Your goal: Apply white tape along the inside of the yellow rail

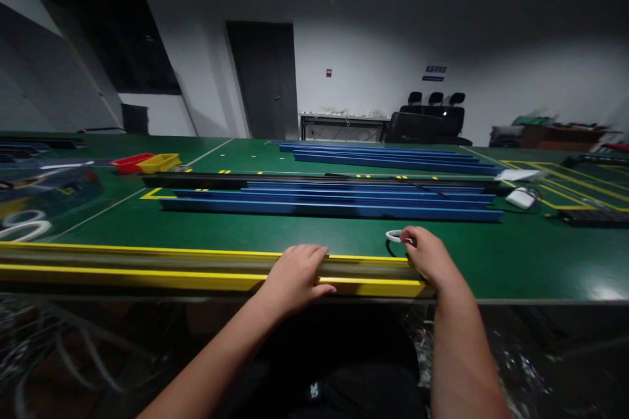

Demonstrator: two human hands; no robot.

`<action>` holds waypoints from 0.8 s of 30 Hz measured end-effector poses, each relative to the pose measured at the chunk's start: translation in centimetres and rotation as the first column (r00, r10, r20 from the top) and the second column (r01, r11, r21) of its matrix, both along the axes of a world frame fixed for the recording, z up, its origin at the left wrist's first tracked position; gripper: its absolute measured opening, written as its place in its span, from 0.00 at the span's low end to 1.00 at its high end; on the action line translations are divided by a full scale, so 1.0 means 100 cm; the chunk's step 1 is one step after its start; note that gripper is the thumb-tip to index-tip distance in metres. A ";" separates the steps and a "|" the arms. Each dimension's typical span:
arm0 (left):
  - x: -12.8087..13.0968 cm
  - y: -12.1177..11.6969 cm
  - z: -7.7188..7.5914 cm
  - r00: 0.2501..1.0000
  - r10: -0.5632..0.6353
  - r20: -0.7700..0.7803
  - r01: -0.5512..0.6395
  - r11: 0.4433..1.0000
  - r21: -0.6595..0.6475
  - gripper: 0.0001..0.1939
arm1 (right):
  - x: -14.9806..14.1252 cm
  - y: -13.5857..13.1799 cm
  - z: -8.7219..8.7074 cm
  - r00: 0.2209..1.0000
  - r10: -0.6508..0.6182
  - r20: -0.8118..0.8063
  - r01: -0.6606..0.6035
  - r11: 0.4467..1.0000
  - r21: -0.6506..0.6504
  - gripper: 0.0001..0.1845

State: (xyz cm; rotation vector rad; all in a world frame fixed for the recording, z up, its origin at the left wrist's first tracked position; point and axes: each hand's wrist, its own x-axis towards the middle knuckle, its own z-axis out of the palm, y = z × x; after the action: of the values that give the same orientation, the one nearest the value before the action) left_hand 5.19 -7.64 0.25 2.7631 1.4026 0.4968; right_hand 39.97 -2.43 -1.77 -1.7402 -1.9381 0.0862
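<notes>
A long yellow channel bar lies along the near edge of the green table, with a grey-brown strip of surface visible between its two yellow edges. My left hand grips it near the middle, fingers across the top and thumb on the near side. At the bar's right end, my right hand is closed with fingers pinched on a thin white ring, which looks like a roll of tape. The ring sits just above the bar's far edge, a dark curve below it. The fingers partly hide the ring and the bar's end.
Several blue bars lie across the green table, with more blue bars behind. At left are white rings, a red bin and a yellow bin. A white device with a cable lies right.
</notes>
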 end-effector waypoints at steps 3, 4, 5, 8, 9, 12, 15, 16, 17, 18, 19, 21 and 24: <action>-0.016 -0.005 -0.005 0.999 0.034 0.030 -0.034 0.999 0.011 0.36 | -0.021 0.006 0.000 0.989 0.141 0.048 -0.142 0.990 0.016 0.15; -0.019 -0.006 -0.006 0.999 0.040 0.037 -0.040 0.999 0.014 0.35 | -0.029 0.005 0.000 0.983 0.174 0.065 -0.176 0.984 0.015 0.16; -0.021 -0.008 -0.008 0.998 0.043 0.045 -0.044 0.999 0.019 0.34 | -0.036 0.003 0.000 0.978 0.196 0.079 -0.197 0.980 0.005 0.16; -0.021 -0.011 -0.008 0.997 0.020 0.081 -0.024 0.999 0.044 0.31 | -0.062 -0.015 0.006 0.963 0.261 0.063 -0.255 0.963 -0.094 0.18; -0.021 -0.012 -0.008 0.995 -0.001 0.098 -0.005 0.999 0.053 0.30 | -0.072 -0.023 0.009 0.953 0.300 0.047 -0.291 0.946 -0.143 0.20; -0.020 -0.016 -0.008 0.978 -0.077 0.192 0.063 0.995 0.079 0.21 | -0.095 -0.044 0.019 0.927 0.363 0.093 -0.333 0.913 -0.237 0.31; -0.021 -0.029 -0.013 0.937 -0.131 0.324 0.108 0.990 0.088 0.14 | -0.107 -0.051 0.023 0.923 0.337 0.185 -0.288 0.925 -0.249 0.42; -0.022 -0.035 -0.016 0.922 -0.144 0.360 0.124 0.989 0.078 0.13 | -0.108 -0.050 0.023 0.922 0.330 0.201 -0.277 0.927 -0.252 0.43; -0.021 -0.041 -0.020 0.908 -0.153 0.391 0.144 0.988 0.054 0.13 | -0.108 -0.049 0.023 0.922 0.326 0.210 -0.271 0.928 -0.255 0.42; -0.021 -0.047 -0.025 0.894 -0.153 0.422 0.163 0.987 0.013 0.12 | -0.107 -0.048 0.022 0.921 0.326 0.214 -0.269 0.929 -0.256 0.41; -0.020 -0.052 -0.030 0.878 -0.134 0.461 0.175 0.983 -0.049 0.12 | -0.107 -0.047 0.022 0.920 0.328 0.216 -0.271 0.928 -0.256 0.40; -0.017 -0.058 -0.042 0.826 -0.014 0.564 0.181 0.953 -0.242 0.13 | -0.105 -0.046 0.022 0.919 0.329 0.220 -0.276 0.931 -0.241 0.39; -0.016 -0.056 -0.060 0.628 0.366 0.686 0.233 0.753 -0.615 0.17 | -0.104 -0.047 0.027 0.914 0.326 0.241 -0.289 0.940 -0.180 0.39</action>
State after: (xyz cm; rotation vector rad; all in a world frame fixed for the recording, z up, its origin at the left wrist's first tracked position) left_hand 3.62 -13.29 -5.73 1.5665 1.1196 0.8579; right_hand 29.56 -7.14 0.90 -1.5808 -2.4513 0.1075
